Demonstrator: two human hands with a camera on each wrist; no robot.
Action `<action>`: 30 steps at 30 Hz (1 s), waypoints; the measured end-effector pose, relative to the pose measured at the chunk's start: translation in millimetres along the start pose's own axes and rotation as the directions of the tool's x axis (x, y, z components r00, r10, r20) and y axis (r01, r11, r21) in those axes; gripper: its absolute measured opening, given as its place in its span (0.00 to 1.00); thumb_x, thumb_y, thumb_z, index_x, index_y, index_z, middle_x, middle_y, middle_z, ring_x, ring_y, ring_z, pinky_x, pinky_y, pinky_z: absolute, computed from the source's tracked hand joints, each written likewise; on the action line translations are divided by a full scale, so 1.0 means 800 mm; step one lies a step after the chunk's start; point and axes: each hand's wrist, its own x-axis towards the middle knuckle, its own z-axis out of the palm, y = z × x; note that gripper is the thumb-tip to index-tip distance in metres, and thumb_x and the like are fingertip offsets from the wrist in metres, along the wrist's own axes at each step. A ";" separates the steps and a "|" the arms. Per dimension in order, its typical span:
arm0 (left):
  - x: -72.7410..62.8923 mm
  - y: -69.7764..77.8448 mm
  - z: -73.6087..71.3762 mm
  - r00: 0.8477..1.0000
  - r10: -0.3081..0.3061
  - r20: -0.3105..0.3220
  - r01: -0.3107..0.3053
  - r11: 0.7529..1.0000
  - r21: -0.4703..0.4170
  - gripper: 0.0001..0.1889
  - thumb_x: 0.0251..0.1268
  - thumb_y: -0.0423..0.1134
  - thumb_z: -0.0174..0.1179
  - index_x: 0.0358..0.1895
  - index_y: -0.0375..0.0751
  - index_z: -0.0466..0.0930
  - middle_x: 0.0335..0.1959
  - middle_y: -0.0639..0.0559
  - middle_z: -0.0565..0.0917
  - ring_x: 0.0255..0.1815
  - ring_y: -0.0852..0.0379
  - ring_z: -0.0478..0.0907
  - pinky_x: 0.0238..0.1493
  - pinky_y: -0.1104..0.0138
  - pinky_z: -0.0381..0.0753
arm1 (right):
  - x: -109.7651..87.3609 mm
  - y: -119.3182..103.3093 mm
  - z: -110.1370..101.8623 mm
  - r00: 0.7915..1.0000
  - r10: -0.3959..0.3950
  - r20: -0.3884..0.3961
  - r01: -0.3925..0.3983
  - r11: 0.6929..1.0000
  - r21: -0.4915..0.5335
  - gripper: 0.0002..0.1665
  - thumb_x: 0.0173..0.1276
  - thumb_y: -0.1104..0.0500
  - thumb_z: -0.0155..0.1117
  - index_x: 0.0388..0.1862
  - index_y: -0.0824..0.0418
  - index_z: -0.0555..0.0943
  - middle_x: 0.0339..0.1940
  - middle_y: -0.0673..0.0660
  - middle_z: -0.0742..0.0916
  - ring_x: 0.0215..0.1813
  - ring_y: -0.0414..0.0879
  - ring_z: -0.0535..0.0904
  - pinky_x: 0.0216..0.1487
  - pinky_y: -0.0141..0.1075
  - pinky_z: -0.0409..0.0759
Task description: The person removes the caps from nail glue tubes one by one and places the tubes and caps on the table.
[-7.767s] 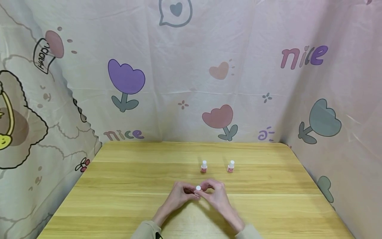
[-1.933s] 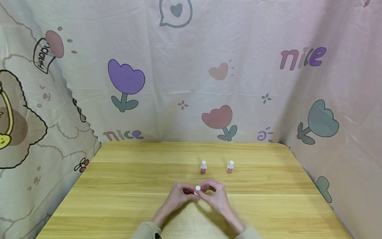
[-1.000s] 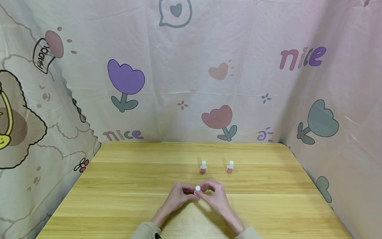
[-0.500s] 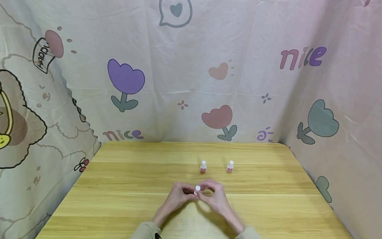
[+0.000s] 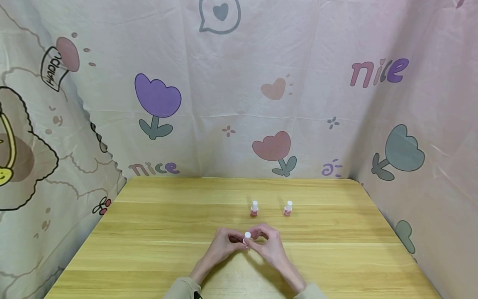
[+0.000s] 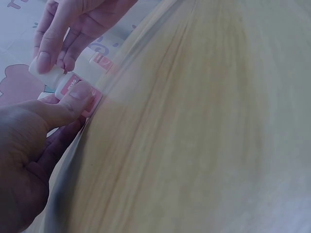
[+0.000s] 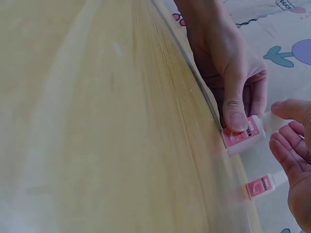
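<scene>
Between the hands, near the front middle of the table, is a small white bottle with a pink label (image 7: 239, 140). My left hand (image 5: 223, 245) grips its body, thumb across the label in both wrist views. The right hand (image 5: 269, 244) pinches the white cap (image 5: 247, 235) between thumb and fingers. The bottle stands about upright in the head view, its base hidden by fingers. Two similar bottles stand upright farther back, a nearer-left one (image 5: 254, 209) and a right one (image 5: 288, 209), both with white caps on.
A wood-grain table (image 5: 168, 216) lies under the hands. Behind it and along both sides hangs a pale printed cloth (image 5: 224, 83) with tulips, hearts and lettering. Beige sleeves (image 5: 183, 287) cover the forearms at the front edge.
The right thumb and fingers shift slightly at the cap between frames, while the left hand keeps its grip on the bottle. Both standing bottles stay in place.
</scene>
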 end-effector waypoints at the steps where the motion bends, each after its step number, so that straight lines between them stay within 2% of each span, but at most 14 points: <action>1: 0.000 0.000 0.000 1.000 0.001 -0.001 -0.001 1.000 0.002 0.09 0.50 0.35 0.77 0.37 0.41 0.91 0.32 0.48 0.92 0.31 0.67 0.86 0.36 0.74 0.85 | 0.000 0.000 0.000 1.000 -0.010 0.001 0.010 1.000 -0.004 0.14 0.53 0.71 0.77 0.38 0.64 0.85 0.34 0.60 0.89 0.35 0.46 0.86 0.42 0.41 0.87; 6: 0.000 0.000 0.000 1.000 0.001 0.002 -0.001 1.000 0.002 0.09 0.50 0.35 0.77 0.37 0.42 0.91 0.32 0.48 0.92 0.31 0.67 0.86 0.36 0.74 0.85 | 0.000 -0.009 -0.001 0.997 -0.070 0.019 0.070 0.997 0.011 0.13 0.52 0.77 0.74 0.38 0.71 0.84 0.34 0.66 0.88 0.36 0.58 0.85 0.42 0.44 0.88; 12: 0.000 0.000 0.000 1.000 -0.002 0.006 0.002 1.000 -0.003 0.09 0.50 0.34 0.77 0.37 0.41 0.91 0.32 0.47 0.92 0.32 0.69 0.86 0.36 0.74 0.85 | 0.002 -0.040 -0.008 0.993 -0.115 0.027 0.114 0.993 0.045 0.13 0.52 0.79 0.72 0.38 0.73 0.83 0.34 0.68 0.87 0.35 0.60 0.84 0.42 0.45 0.88; 22: 0.000 -0.001 0.000 1.000 -0.002 -0.001 0.002 1.000 -0.006 0.09 0.50 0.35 0.77 0.36 0.41 0.91 0.32 0.47 0.92 0.32 0.68 0.86 0.36 0.74 0.85 | 0.001 -0.043 -0.005 1.000 -0.005 -0.008 0.005 1.000 -0.009 0.15 0.51 0.74 0.77 0.38 0.70 0.83 0.33 0.64 0.88 0.34 0.57 0.85 0.41 0.44 0.87; 26: 0.000 -0.002 0.001 1.000 -0.007 0.000 0.007 1.000 -0.013 0.09 0.50 0.35 0.77 0.37 0.41 0.91 0.32 0.47 0.92 0.32 0.67 0.86 0.36 0.74 0.85 | 0.001 -0.044 -0.004 1.000 -0.004 -0.011 0.004 1.000 -0.009 0.14 0.51 0.74 0.76 0.37 0.70 0.83 0.32 0.64 0.88 0.33 0.54 0.85 0.40 0.45 0.87; 30: -0.001 -0.002 0.001 1.000 -0.007 0.001 0.007 1.000 -0.009 0.09 0.51 0.35 0.76 0.37 0.41 0.91 0.33 0.47 0.92 0.32 0.67 0.86 0.37 0.74 0.85 | 0.001 -0.045 -0.005 0.999 -0.035 0.000 0.035 0.999 0.012 0.12 0.53 0.76 0.74 0.36 0.71 0.83 0.33 0.66 0.88 0.34 0.57 0.85 0.41 0.45 0.88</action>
